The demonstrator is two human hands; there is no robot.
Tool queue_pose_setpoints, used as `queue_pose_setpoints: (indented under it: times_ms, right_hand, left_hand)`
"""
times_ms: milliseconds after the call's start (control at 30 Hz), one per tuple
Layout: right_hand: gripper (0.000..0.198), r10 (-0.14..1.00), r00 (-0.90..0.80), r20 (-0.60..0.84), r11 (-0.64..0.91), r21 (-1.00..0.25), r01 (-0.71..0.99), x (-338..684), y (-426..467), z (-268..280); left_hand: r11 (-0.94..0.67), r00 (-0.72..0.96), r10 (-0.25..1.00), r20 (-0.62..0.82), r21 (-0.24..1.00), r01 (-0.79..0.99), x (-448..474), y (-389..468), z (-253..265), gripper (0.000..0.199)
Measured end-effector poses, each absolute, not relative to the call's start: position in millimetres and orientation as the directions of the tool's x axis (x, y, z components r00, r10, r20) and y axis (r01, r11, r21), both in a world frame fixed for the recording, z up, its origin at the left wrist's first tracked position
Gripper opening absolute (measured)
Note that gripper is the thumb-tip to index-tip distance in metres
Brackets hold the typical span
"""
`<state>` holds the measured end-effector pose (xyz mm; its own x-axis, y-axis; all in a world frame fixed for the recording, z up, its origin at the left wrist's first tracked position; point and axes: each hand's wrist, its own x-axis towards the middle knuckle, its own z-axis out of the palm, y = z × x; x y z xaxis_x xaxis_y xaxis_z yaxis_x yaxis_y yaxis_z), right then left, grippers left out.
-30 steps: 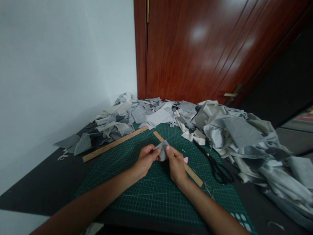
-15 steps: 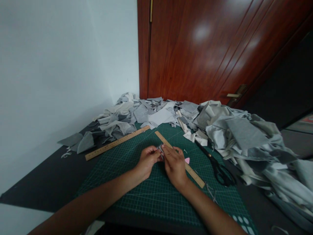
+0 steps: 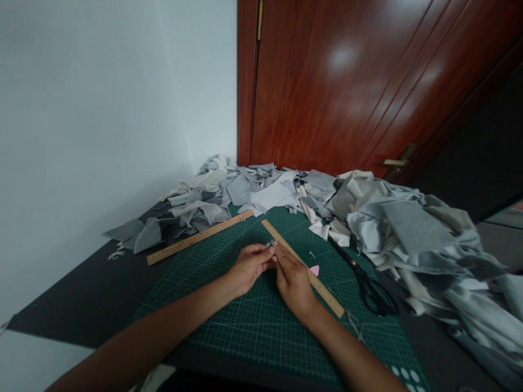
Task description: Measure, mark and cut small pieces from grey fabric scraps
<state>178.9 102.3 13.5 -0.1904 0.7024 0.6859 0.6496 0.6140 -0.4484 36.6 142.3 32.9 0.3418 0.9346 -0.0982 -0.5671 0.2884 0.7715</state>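
Observation:
Over the middle of the green cutting mat (image 3: pixel 229 337), a small piece of grey fabric (image 3: pixel 271 244) is pinched between my two hands, mostly hidden by the fingers. My left hand (image 3: pixel 250 268) grips it from the left with thumb and fingers closed. From the other side, my right hand (image 3: pixel 295 277) holds it with fingers pressed together, meeting the left fingertips. Just beyond the right hand a wooden ruler (image 3: pixel 327 295) lies slanted on the mat, with a pink piece of tailor's chalk (image 3: pixel 314 270) beside it.
A second wooden ruler (image 3: pixel 200 236) lies along the mat's left edge. Black-handled scissors (image 3: pixel 370 288) rest at the right. Grey and cream fabric scraps (image 3: pixel 412 223) are heaped along the back and right, by a wall and a wooden door (image 3: pixel 318 81). Thread scraps (image 3: pixel 116 252) lie far left.
The fingers have drawn closer around the grey fabric, which shows less now. The right hand's fingers have come together. The whole view has shifted slightly.

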Motion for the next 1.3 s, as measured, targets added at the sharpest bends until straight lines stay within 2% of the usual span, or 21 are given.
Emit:
queue_pose_setpoints:
  times_ms: [167,367,567,800,1067,1200,1300]
  right_hand:
    - [0.058,0.705,-0.192,0.682,0.614,-0.452,0.647,181,104,11]
    - [0.054,0.725,-0.140,0.674,0.591,-0.506,0.628,183,106,9]
    - [0.066,0.681,-0.226,0.697,0.575,-0.317,0.754,188,107,7]
    - [0.074,0.659,-0.351,0.666,0.542,-0.097,0.835,190,108,12]
    - [0.062,0.697,-0.403,0.593,0.456,0.068,0.887,186,103,25]
    - [0.055,0.731,-0.400,0.553,0.457,0.040,0.889,179,98,35]
    - [0.050,0.759,-0.359,0.543,0.484,-0.101,0.869,174,95,37]
  left_hand:
    - [0.234,0.339,0.939,-0.054,0.823,-0.518,35,138,39,0.038]
    - [0.172,0.285,0.958,-0.031,0.858,-0.484,36,135,37,0.040]
    - [0.073,0.250,0.968,0.033,0.913,-0.402,37,138,30,0.040]
    - [0.044,0.295,0.952,0.075,0.924,-0.380,35,139,31,0.042]
    - [-0.062,0.253,0.956,0.147,0.947,-0.316,34,142,30,0.041]
    - [-0.126,0.195,0.965,0.176,0.962,-0.244,32,142,30,0.039]
    - [-0.154,0.155,0.970,0.185,0.969,-0.195,32,143,29,0.039]
